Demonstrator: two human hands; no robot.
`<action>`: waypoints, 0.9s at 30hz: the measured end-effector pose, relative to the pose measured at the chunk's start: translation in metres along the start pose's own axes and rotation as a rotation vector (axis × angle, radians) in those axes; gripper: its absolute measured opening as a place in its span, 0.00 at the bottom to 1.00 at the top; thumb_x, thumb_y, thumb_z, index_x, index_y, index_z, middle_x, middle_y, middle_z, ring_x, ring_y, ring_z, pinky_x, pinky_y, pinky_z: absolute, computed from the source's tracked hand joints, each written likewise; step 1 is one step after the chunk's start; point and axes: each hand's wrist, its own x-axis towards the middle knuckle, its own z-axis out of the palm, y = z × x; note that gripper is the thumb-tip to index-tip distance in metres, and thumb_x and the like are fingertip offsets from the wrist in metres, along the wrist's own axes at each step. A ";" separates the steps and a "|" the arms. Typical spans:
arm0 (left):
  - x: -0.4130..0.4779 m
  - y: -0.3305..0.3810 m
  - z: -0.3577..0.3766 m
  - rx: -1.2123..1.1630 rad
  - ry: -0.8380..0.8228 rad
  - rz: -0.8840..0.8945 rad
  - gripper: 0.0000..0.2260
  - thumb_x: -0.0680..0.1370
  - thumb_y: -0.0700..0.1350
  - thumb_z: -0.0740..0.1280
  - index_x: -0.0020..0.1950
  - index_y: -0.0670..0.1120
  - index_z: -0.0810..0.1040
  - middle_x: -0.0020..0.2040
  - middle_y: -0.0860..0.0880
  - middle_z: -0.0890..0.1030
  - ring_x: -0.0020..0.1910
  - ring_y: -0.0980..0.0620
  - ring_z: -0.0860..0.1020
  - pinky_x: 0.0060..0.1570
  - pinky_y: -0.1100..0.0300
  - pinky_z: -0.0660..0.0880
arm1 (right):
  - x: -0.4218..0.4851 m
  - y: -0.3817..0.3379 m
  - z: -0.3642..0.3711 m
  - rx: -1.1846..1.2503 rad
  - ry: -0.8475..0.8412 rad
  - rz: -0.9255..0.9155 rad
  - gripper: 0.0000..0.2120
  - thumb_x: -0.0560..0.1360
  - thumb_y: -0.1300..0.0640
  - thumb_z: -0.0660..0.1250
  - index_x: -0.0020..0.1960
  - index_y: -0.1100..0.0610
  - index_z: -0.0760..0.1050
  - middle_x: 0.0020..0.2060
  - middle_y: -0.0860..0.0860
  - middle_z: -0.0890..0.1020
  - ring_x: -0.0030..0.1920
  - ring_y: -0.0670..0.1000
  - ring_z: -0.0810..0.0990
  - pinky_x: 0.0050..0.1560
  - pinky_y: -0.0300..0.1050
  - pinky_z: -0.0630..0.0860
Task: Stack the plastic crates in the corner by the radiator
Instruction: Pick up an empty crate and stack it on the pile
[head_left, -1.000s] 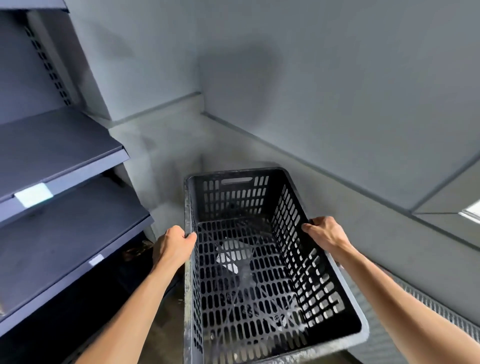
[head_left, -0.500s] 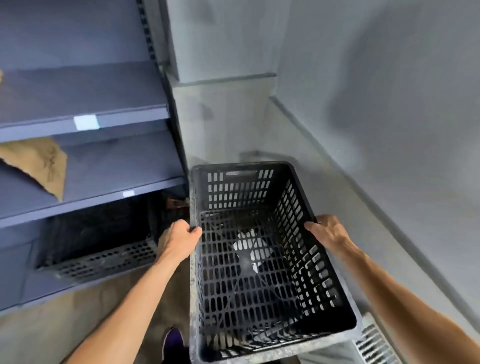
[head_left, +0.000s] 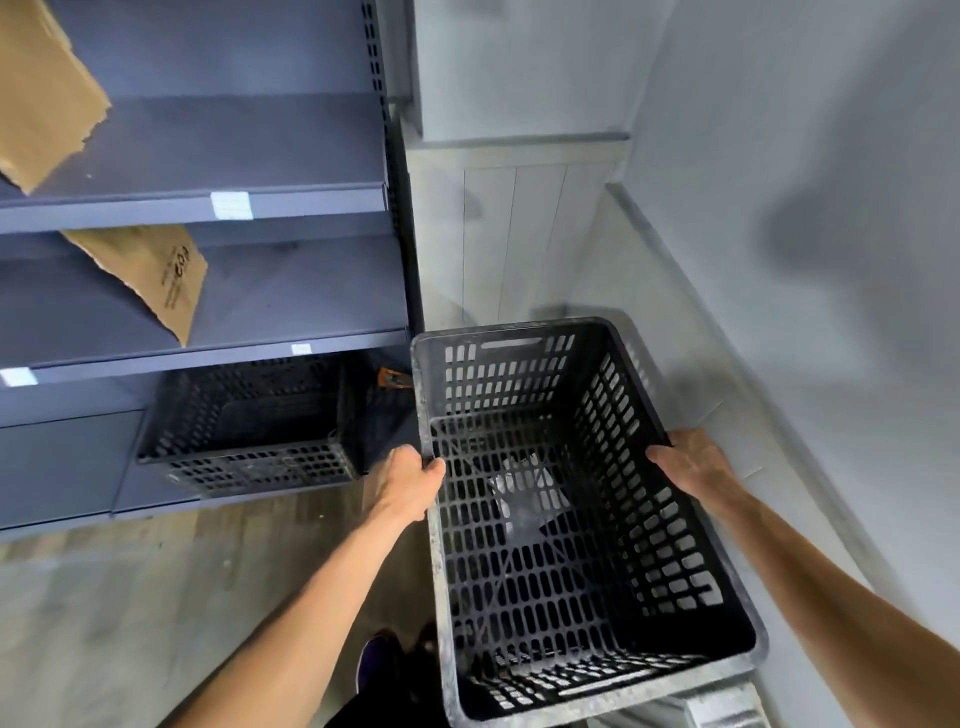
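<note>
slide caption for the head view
A black crate gripped at its rims by the left hand and right hand, beside blue shelving.

The fingers of the left hand (head_left: 405, 488) and right hand (head_left: 696, 467) are hidden outside the walls of the crate (head_left: 509, 374). A pale patch (head_left: 524, 499) shows through its floor, perhaps paper, too blurred to tell. The picture's bottom edge cuts off the radiator (head_left: 722, 714). The second crate (head_left: 249, 462) sits half in shadow under the lowest shelf (head_left: 208, 358)
</note>
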 end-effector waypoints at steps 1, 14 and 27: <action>0.000 0.003 0.004 0.009 -0.009 -0.006 0.16 0.79 0.59 0.61 0.40 0.48 0.71 0.32 0.51 0.81 0.25 0.53 0.82 0.31 0.62 0.72 | 0.004 0.003 -0.001 -0.012 0.002 -0.006 0.23 0.78 0.54 0.65 0.71 0.59 0.69 0.64 0.60 0.76 0.61 0.60 0.76 0.61 0.53 0.74; 0.021 0.001 0.042 0.008 -0.060 -0.084 0.11 0.80 0.56 0.62 0.48 0.49 0.76 0.35 0.51 0.83 0.28 0.53 0.83 0.32 0.62 0.78 | 0.031 0.027 -0.002 -0.018 -0.074 -0.183 0.15 0.74 0.57 0.66 0.60 0.52 0.81 0.51 0.52 0.84 0.51 0.54 0.81 0.50 0.46 0.74; 0.017 -0.008 0.047 0.041 0.000 -0.016 0.15 0.79 0.57 0.63 0.40 0.49 0.65 0.35 0.49 0.76 0.36 0.46 0.77 0.38 0.55 0.75 | 0.021 0.030 0.017 -0.311 -0.011 -0.146 0.20 0.76 0.56 0.61 0.66 0.61 0.66 0.64 0.61 0.68 0.65 0.61 0.68 0.63 0.55 0.73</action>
